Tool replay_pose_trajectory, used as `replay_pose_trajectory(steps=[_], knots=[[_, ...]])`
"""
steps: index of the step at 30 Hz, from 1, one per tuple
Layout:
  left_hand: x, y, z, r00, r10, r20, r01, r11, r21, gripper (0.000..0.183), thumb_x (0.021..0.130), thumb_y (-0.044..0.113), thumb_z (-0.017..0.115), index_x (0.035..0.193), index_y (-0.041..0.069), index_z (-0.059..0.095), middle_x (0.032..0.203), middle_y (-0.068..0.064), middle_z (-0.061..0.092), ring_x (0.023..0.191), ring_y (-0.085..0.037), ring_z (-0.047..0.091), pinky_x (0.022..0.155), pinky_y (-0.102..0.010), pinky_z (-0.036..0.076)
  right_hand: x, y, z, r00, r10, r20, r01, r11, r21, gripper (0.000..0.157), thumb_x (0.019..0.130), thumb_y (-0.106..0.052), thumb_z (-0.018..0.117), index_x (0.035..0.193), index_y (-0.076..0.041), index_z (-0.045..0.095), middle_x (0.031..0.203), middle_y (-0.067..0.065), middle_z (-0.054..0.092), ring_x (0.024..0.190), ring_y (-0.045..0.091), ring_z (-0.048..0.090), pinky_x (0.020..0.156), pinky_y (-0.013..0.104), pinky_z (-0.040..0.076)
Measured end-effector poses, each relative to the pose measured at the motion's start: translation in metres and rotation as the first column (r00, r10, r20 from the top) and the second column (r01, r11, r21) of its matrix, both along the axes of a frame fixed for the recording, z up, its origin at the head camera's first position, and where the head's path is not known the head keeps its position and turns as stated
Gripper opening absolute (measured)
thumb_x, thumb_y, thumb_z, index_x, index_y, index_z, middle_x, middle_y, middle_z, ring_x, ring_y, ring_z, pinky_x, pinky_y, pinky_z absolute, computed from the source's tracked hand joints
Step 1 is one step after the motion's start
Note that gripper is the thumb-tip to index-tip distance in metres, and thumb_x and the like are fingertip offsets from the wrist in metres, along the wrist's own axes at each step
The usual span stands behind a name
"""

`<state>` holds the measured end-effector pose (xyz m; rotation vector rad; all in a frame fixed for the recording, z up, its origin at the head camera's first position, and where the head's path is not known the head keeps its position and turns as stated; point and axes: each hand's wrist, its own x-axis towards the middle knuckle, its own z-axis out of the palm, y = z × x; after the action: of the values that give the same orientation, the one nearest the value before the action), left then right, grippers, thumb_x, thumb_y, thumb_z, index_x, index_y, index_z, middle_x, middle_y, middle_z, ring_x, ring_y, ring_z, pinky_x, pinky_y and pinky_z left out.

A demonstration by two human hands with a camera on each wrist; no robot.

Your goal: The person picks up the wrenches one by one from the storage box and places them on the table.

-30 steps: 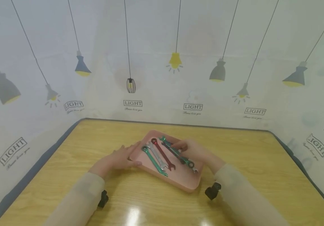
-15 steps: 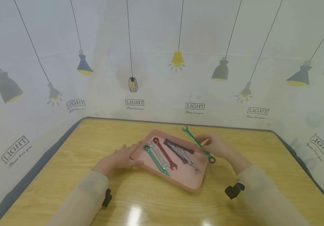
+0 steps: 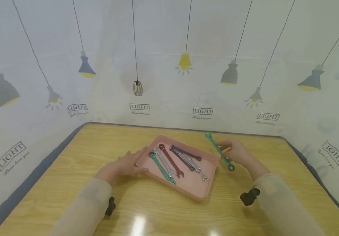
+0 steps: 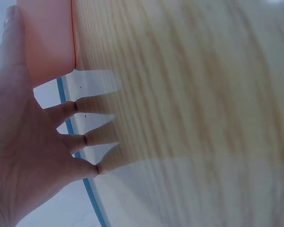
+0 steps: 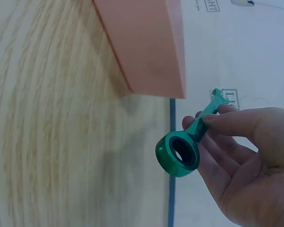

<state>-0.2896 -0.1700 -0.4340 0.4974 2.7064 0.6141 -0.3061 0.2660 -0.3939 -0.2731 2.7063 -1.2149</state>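
My right hand (image 3: 236, 153) pinches a green ratcheting wrench (image 3: 219, 150) by its shaft, just right of the pink tray (image 3: 184, 192). In the right wrist view the wrench's ring end (image 5: 177, 153) points toward the camera, above the table. My left hand (image 3: 125, 164) rests at the tray's left end with fingers spread, the thumb along the tray's wall and other fingertips on the table. Inside the tray lie a second green wrench (image 3: 161, 166), a silver wrench (image 3: 166, 162) and a red wrench (image 3: 172, 160) side by side. Dark purple wrenches (image 3: 182, 159) and silver ones (image 3: 198, 168) overlap at the right.
The wooden table (image 3: 145, 209) extends around the tray on all sides. Pale curtains printed with hanging lamps (image 3: 169, 98) enclose its back and sides. A black wrist camera (image 3: 249, 196) sits under the right sleeve, another camera (image 3: 110, 206) under the left.
My right hand has lifted the green wrench from the pile in the tray and carried it right, past the tray's edge. My left hand has stayed at the tray's left end.
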Motion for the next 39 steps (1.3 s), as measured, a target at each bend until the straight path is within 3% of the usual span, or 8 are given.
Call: replay_pose_trajectory(steps=[6, 13, 24, 32, 39], knots=[[-0.002, -0.002, 0.003, 1.000, -0.002, 0.001, 0.002, 1.000, -0.006, 0.094, 0.086, 0.067, 0.057, 0.157, 0.036, 0.004, 0.161, -0.010, 0.015, 0.143, -0.050, 0.004, 0.108, -0.071, 0.003, -0.012, 0.005, -0.012, 0.999, -0.035, 0.035, 0.035, 0.999, -0.008, 0.045, 0.088, 0.003, 0.064, 0.132, 0.003, 0.057, 0.123, 0.029, 0.057, 0.092, 0.028, 0.066, 0.071, 0.036, 0.059], [0.002, -0.003, 0.008, 1.000, -0.016, 0.005, 0.016, 1.000, 0.018, 0.093, 0.089, 0.062, 0.058, 0.158, 0.030, 0.005, 0.160, -0.015, 0.017, 0.141, -0.053, 0.004, 0.107, -0.073, 0.003, -0.022, 0.011, -0.022, 0.998, -0.038, 0.051, 0.039, 0.999, -0.024, 0.047, 0.086, 0.007, 0.059, 0.132, 0.010, 0.053, 0.122, 0.033, 0.058, 0.098, 0.035, 0.064, 0.072, 0.038, 0.060], [0.000, -0.001, 0.004, 1.000, -0.008, 0.024, 0.007, 1.000, 0.020, 0.095, 0.087, 0.064, 0.059, 0.158, 0.033, 0.004, 0.161, -0.011, 0.016, 0.143, -0.050, 0.003, 0.107, -0.072, 0.004, -0.024, 0.021, -0.034, 0.993, -0.098, 0.058, 0.092, 0.991, 0.099, 0.042, 0.082, 0.005, 0.066, 0.123, 0.011, 0.060, 0.116, 0.030, 0.063, 0.099, 0.038, 0.065, 0.078, 0.037, 0.058], [0.002, 0.000, 0.005, 1.000, -0.009, 0.008, 0.009, 1.000, 0.019, 0.093, 0.088, 0.061, 0.059, 0.158, 0.031, 0.006, 0.160, -0.014, 0.017, 0.142, -0.052, 0.004, 0.107, -0.074, 0.005, -0.022, 0.022, -0.031, 0.994, -0.105, 0.024, 0.099, 0.980, 0.173, 0.038, 0.080, 0.002, 0.069, 0.118, 0.009, 0.065, 0.117, 0.028, 0.064, 0.113, 0.045, 0.057, 0.094, 0.050, 0.049], [0.001, 0.000, 0.005, 1.000, -0.018, 0.001, 0.018, 1.000, 0.015, 0.092, 0.089, 0.061, 0.058, 0.158, 0.031, 0.005, 0.161, -0.013, 0.016, 0.142, -0.052, 0.005, 0.107, -0.073, 0.005, -0.021, 0.025, -0.034, 0.988, -0.142, 0.051, 0.137, 0.985, 0.102, 0.035, 0.080, 0.005, 0.069, 0.113, 0.013, 0.065, 0.112, 0.030, 0.065, 0.080, 0.024, 0.068, 0.070, 0.034, 0.059]])
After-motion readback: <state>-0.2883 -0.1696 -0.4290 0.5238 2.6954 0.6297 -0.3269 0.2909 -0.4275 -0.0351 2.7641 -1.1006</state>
